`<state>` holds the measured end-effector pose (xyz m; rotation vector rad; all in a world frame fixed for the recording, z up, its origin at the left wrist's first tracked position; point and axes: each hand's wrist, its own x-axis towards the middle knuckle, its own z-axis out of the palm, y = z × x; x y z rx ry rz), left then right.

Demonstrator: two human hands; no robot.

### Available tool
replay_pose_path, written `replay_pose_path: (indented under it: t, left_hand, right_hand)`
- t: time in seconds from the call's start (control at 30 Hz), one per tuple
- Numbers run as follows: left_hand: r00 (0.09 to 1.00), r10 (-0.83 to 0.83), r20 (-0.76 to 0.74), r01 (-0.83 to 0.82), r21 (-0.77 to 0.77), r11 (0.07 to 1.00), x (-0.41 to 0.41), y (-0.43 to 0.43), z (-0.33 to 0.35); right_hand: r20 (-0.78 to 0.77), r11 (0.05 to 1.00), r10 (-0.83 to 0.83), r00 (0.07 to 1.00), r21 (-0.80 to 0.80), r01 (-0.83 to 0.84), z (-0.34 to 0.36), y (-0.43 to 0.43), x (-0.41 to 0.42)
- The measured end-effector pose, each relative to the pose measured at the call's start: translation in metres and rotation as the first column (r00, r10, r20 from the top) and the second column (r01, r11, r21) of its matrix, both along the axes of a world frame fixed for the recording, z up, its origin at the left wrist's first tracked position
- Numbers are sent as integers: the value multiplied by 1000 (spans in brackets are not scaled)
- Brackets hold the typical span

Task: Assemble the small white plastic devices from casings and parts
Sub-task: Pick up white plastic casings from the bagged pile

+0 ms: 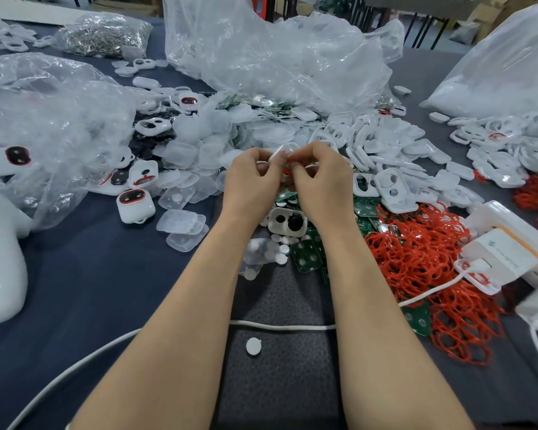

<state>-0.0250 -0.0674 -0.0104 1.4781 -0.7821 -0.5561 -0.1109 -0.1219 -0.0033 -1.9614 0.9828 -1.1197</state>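
at the bottom centre a white cable [280, 327] crosses a dark textured mat [280, 383] on the blue-grey surface [90, 274], with a single white disc [253, 346] lying just below it. further up, more white discs [280, 249] lie beside green circuit boards [306, 254], and a two-holed white shell [288, 223] sits just under the wrists. a heap of red rubber rings [416, 256] spreads to the right, touching a white charger block [500, 256]. in the middle of the frame the left hand [252, 181] and right hand [320, 181] meet, fingers curled, both pinching a small white casing [281, 152] raised above the pile; a bit of red shows between the fingertips, too small to identify. behind them lie translucent covers [199, 144] at centre left and loose white casings [385, 162] at centre right. crumpled clear plastic bags [277, 57] fill the top centre and left, and a bag of metal parts [103, 34] sits in the upper left.
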Motion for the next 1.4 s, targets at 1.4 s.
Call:
replay_pose_path:
  t: [1.4]
  left_hand:
    - [704,-249,-666,41,-312,949,1,1,4]
  right_hand:
    - [121,995,-81,989,69,73,-7,7,8]
